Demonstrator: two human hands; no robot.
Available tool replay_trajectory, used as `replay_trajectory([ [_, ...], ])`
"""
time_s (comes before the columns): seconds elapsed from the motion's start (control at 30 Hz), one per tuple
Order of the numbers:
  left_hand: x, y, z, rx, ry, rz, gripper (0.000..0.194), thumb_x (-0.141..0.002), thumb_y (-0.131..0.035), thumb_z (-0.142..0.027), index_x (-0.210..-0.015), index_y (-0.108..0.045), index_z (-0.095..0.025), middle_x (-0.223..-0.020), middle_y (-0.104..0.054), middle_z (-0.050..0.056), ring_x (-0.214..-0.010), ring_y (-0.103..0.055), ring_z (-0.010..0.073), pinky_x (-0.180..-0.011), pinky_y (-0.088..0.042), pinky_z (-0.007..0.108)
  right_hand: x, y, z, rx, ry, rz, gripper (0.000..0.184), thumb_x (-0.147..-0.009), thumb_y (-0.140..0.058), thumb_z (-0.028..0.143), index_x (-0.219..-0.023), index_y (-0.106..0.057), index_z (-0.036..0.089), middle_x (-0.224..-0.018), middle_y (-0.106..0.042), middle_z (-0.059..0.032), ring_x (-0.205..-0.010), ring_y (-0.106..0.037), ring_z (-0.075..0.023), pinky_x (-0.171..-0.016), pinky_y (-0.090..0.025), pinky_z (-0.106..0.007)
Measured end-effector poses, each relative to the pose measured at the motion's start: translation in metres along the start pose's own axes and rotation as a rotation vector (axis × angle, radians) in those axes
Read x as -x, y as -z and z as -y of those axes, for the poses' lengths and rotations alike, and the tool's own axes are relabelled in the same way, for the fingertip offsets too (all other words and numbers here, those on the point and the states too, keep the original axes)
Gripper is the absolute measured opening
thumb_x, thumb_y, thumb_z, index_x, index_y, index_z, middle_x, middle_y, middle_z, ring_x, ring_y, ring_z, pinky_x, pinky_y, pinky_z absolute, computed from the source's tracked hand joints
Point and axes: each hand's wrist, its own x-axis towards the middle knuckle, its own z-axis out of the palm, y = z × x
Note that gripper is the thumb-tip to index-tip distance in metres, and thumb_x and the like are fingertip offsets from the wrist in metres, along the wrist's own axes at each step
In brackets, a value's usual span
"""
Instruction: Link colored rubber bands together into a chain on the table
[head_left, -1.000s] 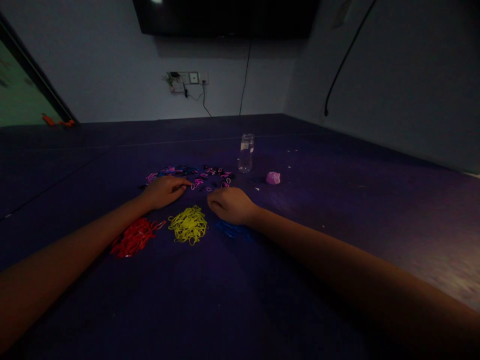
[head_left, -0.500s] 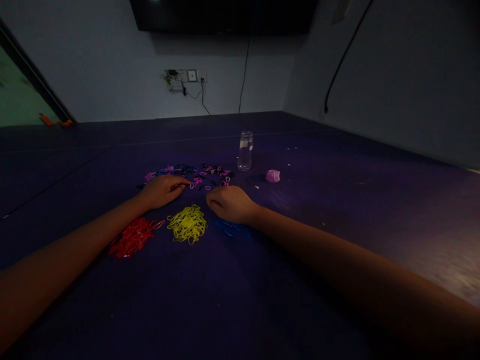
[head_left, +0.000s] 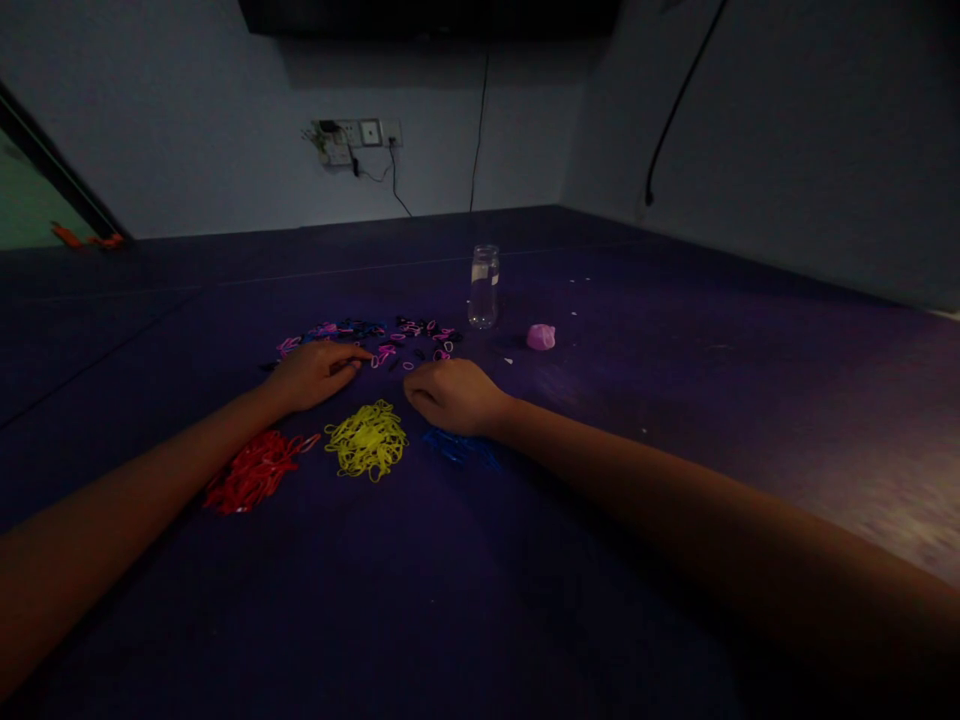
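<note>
My left hand (head_left: 309, 376) rests on the dark purple surface, index finger stretched out to the edge of a scatter of pink, black and blue rubber bands (head_left: 386, 352). Its fingertip is at a pink band; nothing shows in its grasp. My right hand (head_left: 456, 397) is closed, knuckles up, and whatever its curled fingers may hold is hidden. Just below it lies a pile of blue rubber bands (head_left: 461, 448), partly covered by the hand. Between my forearms sits a heap of yellow rubber bands (head_left: 367, 440). Red rubber bands (head_left: 255, 472) lie beside my left forearm.
A clear jar (head_left: 484, 292) without a lid stands upright behind the scattered bands. To its right is a small pink lump (head_left: 541, 337), its kind unclear. White scraps (head_left: 508, 361) dot the surface. Wall sockets (head_left: 360, 133) with cables and a dark screen (head_left: 427, 18) are at the back.
The whole view has shifted slightly, so everything sits a little higher and farther left. Both hands keep the same pose and place among the bands.
</note>
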Motion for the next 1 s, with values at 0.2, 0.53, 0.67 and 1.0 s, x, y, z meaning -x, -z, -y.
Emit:
replay_trajectory([
  [0.2, -0.0003, 0.0029, -0.0038, -0.009, 0.015, 0.011, 0.042, -0.085, -0.039, -0.036, -0.113, -0.066, -0.022, -0.093, -0.071, 0.003, -0.074, -0.059, 0.0167, -0.074, -0.045, 0.03, 0.0006, 0.0013, 0.0008, -0.011, 0.002, -0.002, 0.025, -0.086, -0.038, 0.018, -0.077, -0.061, 0.017, -0.08, -0.061, -0.0031, -0.067, -0.048, -0.0117, -0.058, -0.024, -0.027],
  [0.53, -0.0005, 0.0052, -0.0045, -0.036, 0.083, 0.049, 0.044, -0.084, -0.04, -0.037, -0.116, -0.065, -0.022, -0.086, -0.07, 0.004, -0.068, -0.057, 0.0175, -0.065, -0.042, 0.028, 0.0003, 0.0007, -0.0009, -0.063, 0.047, 0.004, 0.025, -0.087, -0.037, 0.016, -0.088, -0.062, 0.017, -0.084, -0.062, -0.0026, -0.073, -0.05, -0.0129, -0.062, -0.025, -0.027],
  [0.67, -0.0007, 0.0053, -0.0057, -0.028, 0.093, 0.047, 0.045, -0.084, -0.039, -0.04, -0.115, -0.066, -0.022, -0.087, -0.069, 0.005, -0.065, -0.055, 0.0169, -0.064, -0.041, 0.028, -0.0005, 0.0005, -0.0013, -0.071, 0.042, 0.006, 0.026, -0.087, -0.037, 0.015, -0.089, -0.063, 0.017, -0.085, -0.063, -0.0024, -0.074, -0.052, -0.0135, -0.063, -0.026, -0.027],
  [1.0, -0.0006, 0.0069, -0.0071, -0.042, 0.063, 0.035, 0.044, -0.084, -0.039, -0.038, -0.115, -0.065, -0.021, -0.09, -0.069, 0.005, -0.068, -0.056, 0.0172, -0.066, -0.042, 0.029, -0.0006, 0.0016, 0.0009, -0.055, 0.005, 0.008, 0.026, -0.088, -0.038, 0.016, -0.089, -0.064, 0.017, -0.085, -0.064, -0.003, -0.072, -0.052, -0.0137, -0.061, -0.025, -0.028],
])
